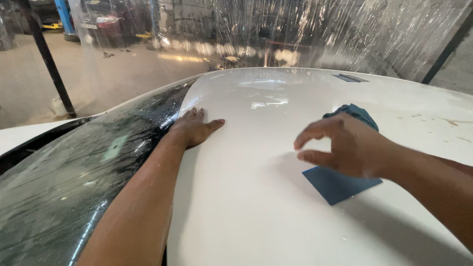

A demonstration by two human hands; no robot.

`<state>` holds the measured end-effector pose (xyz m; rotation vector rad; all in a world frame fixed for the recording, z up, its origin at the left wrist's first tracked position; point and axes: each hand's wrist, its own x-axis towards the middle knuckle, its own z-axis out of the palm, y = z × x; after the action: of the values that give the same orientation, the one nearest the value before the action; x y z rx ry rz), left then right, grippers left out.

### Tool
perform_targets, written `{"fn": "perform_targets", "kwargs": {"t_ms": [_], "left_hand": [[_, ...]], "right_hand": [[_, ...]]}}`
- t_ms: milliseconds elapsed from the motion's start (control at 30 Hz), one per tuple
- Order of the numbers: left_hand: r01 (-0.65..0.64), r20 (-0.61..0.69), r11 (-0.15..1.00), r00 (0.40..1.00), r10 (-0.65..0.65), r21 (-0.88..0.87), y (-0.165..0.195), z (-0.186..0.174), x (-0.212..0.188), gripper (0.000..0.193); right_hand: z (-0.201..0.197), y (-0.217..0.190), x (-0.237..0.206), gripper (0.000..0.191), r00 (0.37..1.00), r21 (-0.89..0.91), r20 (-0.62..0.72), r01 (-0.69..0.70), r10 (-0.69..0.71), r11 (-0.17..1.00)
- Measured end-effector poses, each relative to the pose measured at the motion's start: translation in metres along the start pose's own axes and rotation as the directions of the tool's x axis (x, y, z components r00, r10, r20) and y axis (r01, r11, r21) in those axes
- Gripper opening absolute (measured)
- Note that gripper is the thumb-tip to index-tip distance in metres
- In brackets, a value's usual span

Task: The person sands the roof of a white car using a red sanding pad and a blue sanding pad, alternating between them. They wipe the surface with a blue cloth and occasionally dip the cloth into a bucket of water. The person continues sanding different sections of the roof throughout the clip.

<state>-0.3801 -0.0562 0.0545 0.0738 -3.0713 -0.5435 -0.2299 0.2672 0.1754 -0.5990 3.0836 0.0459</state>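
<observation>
My left hand point(193, 127) lies flat, fingers together, on the front edge of a white car roof point(256, 197), beside the wet windshield point(74, 182). My right hand point(345, 145) hovers over the roof with fingers curled apart and nothing in them. Just under it lies a flat blue square sheet point(337, 186) on the roof. Behind the hand sits a crumpled blue cloth point(355, 113), partly hidden by the fingers.
A clear plastic curtain point(295, 34) hangs beyond the car. A black pole point(47, 59) stands at the left on a concrete floor. Brown smears point(443, 123) mark the roof at the right.
</observation>
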Motion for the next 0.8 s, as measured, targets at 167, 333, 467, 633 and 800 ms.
{"fn": "perform_targets", "kwargs": {"t_ms": [167, 333, 467, 633, 800], "left_hand": [[-0.033, 0.008, 0.999, 0.999, 0.033, 0.005, -0.001, 0.001, -0.009, 0.107], [-0.133, 0.036, 0.989, 0.991, 0.131, 0.069, -0.004, -0.003, -0.057, 0.111], [-0.152, 0.031, 0.984, 0.988, 0.149, 0.090, -0.007, -0.004, -0.105, 0.111], [-0.170, 0.041, 0.983, 0.985, 0.167, 0.064, -0.008, 0.001, -0.158, 0.112], [-0.147, 0.082, 0.983, 0.987, 0.138, 0.111, -0.016, 0.009, -0.156, 0.111]], "right_hand": [[0.022, 0.035, -0.055, 0.037, 0.916, -0.085, -0.051, 0.394, -0.399, 0.915], [0.073, 0.105, -0.060, 0.050, 0.616, -0.783, -0.285, 0.292, -0.734, 0.549], [0.092, 0.131, -0.044, 0.060, 0.941, -0.119, 0.023, 0.337, -0.337, 0.934], [0.089, 0.124, -0.043, 0.063, 0.965, -0.094, 0.003, 0.263, -0.264, 0.960], [0.088, 0.116, -0.046, 0.060, 0.941, -0.116, -0.050, 0.329, -0.336, 0.937]]}}
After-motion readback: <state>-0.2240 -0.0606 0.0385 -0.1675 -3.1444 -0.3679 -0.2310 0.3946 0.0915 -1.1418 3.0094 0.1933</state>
